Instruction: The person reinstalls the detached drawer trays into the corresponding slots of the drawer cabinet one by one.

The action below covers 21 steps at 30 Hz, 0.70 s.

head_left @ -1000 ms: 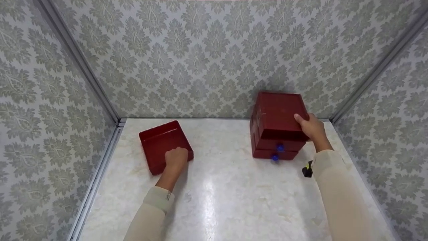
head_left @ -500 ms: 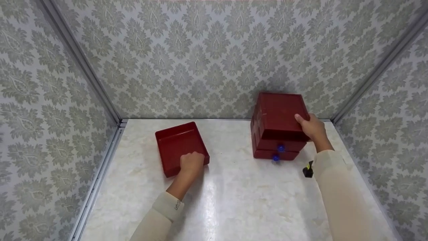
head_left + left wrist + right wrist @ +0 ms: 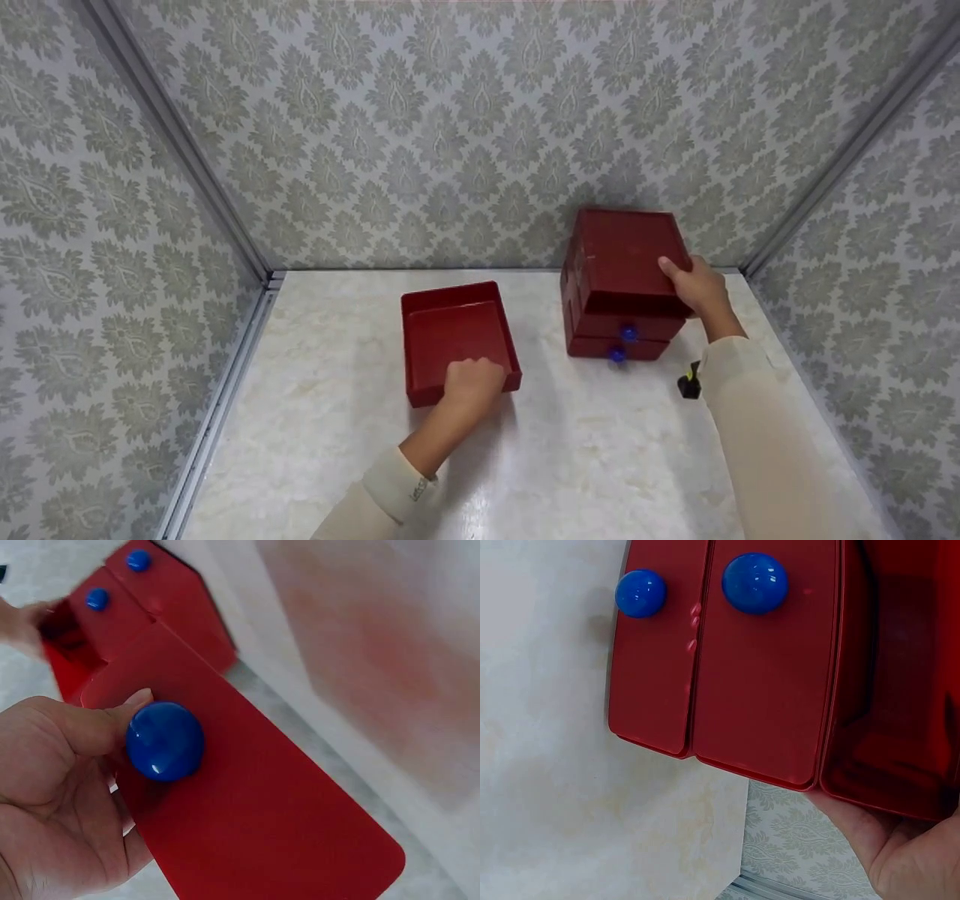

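Note:
My left hand [image 3: 474,388] grips the front wall of a red drawer [image 3: 452,334], which lies open side up left of the cabinet. In the left wrist view the thumb presses the drawer's front panel beside its round blue knob [image 3: 165,741]; the other fingers are partly hidden behind the panel. A red drawer cabinet [image 3: 631,251] stands near the back wall. Two drawers with blue knobs [image 3: 754,583] sit shut in it, below a hollow top compartment [image 3: 904,682]. My right hand [image 3: 699,289] holds the cabinet's upper right side, thumb on top and fingers along the side wall.
A small black object [image 3: 689,381] with a yellow-green mark lies on the pale marbled tabletop [image 3: 585,457], partly behind the right sleeve [image 3: 739,390]. Patterned wall panels [image 3: 480,135] with grey metal edging enclose the table at the back and both sides.
My left hand has carried the drawer rightward and slightly nearer to me, toward the cabinet, turning it a little straighter. The right hand and the cabinet stay where they were.

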Motion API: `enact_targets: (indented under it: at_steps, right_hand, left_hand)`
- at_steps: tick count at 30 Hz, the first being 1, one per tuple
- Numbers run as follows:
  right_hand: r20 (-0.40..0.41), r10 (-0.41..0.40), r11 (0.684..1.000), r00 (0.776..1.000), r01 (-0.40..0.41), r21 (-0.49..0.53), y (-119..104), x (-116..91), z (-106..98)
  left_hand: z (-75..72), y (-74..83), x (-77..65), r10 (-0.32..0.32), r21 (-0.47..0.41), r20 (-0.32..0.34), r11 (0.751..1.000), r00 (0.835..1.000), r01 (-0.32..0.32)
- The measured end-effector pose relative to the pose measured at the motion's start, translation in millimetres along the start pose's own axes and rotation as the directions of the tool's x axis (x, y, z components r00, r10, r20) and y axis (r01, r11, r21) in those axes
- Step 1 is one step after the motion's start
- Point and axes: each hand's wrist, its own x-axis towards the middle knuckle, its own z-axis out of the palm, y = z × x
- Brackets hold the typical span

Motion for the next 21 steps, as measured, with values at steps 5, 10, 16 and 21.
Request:
enact_targets:
  at_steps: [5, 10, 16, 21]
  right_hand:
    - [-0.004, -0.011, 1.000, 1.000, 0.011, -0.003, 0, 0, 0]
    - [-0.008, 0.001, 1.000, 1.000, -0.001, 0.011, 1, -1, 0]
    - [-0.006, 0.013, 1.000, 1.000, -0.013, 0.008, 2, 1, 0]
    - [-0.006, 0.007, 1.000, 1.000, -0.007, -0.002, 2, 3, 0]
  left_hand:
    - [-10.0, 30.7, -17.0, 0.090, 0.074, -0.047, 0.993, 0.995, -0.087]
    - [-20.8, 60.1, -32.8, 0.202, 0.148, -0.061, 0.970, 0.977, -0.191]
    - [-23.8, 90.1, -47.2, 0.322, 0.169, -0.102, 0.938, 0.941, -0.303]
    - [-27.4, 113.6, -55.9, 0.412, 0.184, -0.117, 0.903, 0.904, -0.388]
